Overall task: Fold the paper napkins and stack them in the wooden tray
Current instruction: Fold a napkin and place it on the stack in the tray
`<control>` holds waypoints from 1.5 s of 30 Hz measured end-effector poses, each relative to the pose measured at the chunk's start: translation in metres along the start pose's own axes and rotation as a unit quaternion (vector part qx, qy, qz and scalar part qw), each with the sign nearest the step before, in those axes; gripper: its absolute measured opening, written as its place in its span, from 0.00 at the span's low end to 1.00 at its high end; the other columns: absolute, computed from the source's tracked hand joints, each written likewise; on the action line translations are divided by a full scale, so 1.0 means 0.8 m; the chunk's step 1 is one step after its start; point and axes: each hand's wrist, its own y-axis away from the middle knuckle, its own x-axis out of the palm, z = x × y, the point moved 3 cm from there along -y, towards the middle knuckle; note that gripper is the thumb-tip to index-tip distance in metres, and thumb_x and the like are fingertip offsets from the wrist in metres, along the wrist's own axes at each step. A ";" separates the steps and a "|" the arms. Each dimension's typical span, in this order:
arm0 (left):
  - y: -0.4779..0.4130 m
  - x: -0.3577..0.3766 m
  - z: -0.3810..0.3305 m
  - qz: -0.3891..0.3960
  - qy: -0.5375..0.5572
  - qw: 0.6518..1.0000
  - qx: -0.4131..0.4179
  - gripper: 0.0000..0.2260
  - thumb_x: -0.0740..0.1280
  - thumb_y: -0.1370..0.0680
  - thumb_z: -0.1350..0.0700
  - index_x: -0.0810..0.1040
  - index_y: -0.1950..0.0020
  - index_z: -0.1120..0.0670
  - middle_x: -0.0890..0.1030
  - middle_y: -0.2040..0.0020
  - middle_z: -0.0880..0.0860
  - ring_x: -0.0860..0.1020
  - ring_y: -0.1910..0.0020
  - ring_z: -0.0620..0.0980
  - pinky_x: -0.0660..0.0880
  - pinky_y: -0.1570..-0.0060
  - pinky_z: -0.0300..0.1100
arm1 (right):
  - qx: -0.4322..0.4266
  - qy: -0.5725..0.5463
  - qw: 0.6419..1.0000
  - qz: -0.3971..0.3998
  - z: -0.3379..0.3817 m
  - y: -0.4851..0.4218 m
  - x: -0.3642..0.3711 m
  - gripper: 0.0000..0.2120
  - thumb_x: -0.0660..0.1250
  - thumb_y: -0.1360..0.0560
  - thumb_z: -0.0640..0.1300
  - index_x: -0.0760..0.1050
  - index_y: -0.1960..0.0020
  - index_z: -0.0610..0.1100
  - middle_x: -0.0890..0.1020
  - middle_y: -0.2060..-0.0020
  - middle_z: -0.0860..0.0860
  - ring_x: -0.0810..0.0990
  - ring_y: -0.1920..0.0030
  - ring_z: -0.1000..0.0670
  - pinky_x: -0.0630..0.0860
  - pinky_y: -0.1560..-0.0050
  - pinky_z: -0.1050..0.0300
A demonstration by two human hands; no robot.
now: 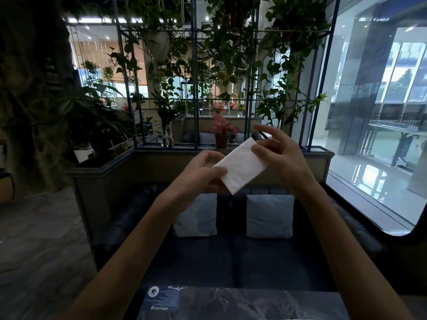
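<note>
A white paper napkin (240, 166), folded into a narrow rectangle, is held up in the air in front of me, tilted from lower left to upper right. My left hand (200, 174) pinches its lower left end. My right hand (280, 155) grips its upper right end with thumb and fingers, the index finger raised. No wooden tray shows in this view.
A dark stone-patterned table (265, 303) with a printed card (161, 299) lies at the bottom edge. Beyond it stands a dark sofa (231, 257) with two pale cushions (269, 215). Planters, potted plants and a metal trellis stand behind; a glass wall is on the right.
</note>
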 end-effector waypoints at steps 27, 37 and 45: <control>0.003 0.031 0.273 -0.142 0.061 0.970 -0.189 0.06 0.68 0.20 0.61 0.80 0.45 0.62 0.83 0.56 0.53 0.82 0.58 0.47 0.81 0.64 0.35 | 0.359 -0.110 0.925 -0.053 -0.275 0.137 0.058 0.09 0.70 0.23 0.39 0.81 0.43 0.42 0.87 0.52 0.47 0.87 0.54 0.51 0.82 0.55 0.61; 0.145 0.068 0.568 -0.119 -0.017 0.886 -0.448 0.06 0.70 0.22 0.63 0.79 0.47 0.63 0.80 0.60 0.54 0.78 0.64 0.49 0.78 0.66 0.36 | 0.582 -0.009 0.812 -0.037 -0.483 0.394 0.126 0.10 0.71 0.23 0.40 0.82 0.43 0.39 0.86 0.53 0.46 0.84 0.54 0.48 0.83 0.52 0.58; 0.198 0.091 0.690 -0.084 -0.120 0.836 -0.528 0.03 0.73 0.25 0.60 0.82 0.52 0.57 0.83 0.54 0.55 0.79 0.57 0.50 0.76 0.57 0.40 | 0.672 0.048 0.737 -0.050 -0.561 0.513 0.158 0.14 0.72 0.24 0.41 0.78 0.40 0.38 0.84 0.50 0.41 0.84 0.51 0.46 0.82 0.54 0.59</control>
